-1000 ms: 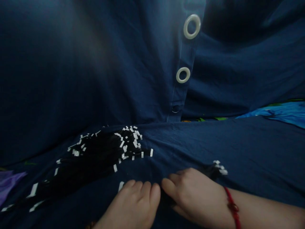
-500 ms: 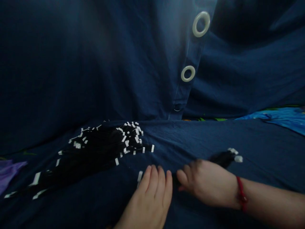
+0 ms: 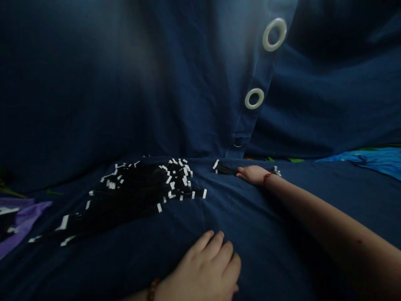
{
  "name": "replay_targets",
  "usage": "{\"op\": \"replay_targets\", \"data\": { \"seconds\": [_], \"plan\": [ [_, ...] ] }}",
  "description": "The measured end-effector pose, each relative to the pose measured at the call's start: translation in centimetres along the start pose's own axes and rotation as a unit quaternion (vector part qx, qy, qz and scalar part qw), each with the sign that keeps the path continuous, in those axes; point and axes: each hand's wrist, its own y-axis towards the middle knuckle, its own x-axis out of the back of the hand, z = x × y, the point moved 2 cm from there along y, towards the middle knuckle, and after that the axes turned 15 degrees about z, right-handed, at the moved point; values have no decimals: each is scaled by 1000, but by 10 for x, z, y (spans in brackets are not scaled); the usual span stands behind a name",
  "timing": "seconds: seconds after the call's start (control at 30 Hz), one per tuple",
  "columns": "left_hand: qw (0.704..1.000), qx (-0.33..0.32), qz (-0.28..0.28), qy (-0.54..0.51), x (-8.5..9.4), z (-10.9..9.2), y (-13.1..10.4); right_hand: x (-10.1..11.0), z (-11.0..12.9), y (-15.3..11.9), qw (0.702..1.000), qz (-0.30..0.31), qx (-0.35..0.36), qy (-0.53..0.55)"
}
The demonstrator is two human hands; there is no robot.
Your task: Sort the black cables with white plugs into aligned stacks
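My right hand (image 3: 253,174), a red string at its wrist, is stretched far forward and closed over a small bundle of black strands (image 3: 227,169) with white ends. The bundle lies on the dark blue cloth (image 3: 275,242), its white tips showing on both sides of the hand. Nearer to me, my left hand (image 3: 208,265) rests over the cloth with bent, slightly parted fingers and no object visible in it. To the left spreads a large heap of similar black strands (image 3: 125,200) with many white tips; what exactly the strands are, I cannot make out.
A blue curtain with pale ring eyelets (image 3: 254,98) hangs behind the cloth. At the left edge lies a purple bag or sheet (image 3: 34,213) with something black and white on it. Bright blue fabric (image 3: 369,161) shows at the right.
My right hand has moved forward, carrying the black bundle from close to me to the back of the cloth. My left hand has shifted slightly right and towards me, its fingers more bent.
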Motion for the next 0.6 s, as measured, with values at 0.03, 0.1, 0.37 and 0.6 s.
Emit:
{"op": "replay_targets", "data": {
  "seconds": [0.03, 0.1, 0.37, 0.6],
  "plan": [
    [1000, 13, 13, -8, 3, 6, 0, -6, 0, 1, 1000, -2, 6, 11],
    [995, 84, 46, -7, 9, 28, 0, -14, -3, -1, 999, -17, 16, 26],
    [899, 411, 127, 87, 5, 134, -29, -30, -11, -20, 992, -110, 0, 65],
    [917, 375, 126, 45, -3, 148, -39, -30, -7, -27, 987, -141, 5, 80]
  ]
}}
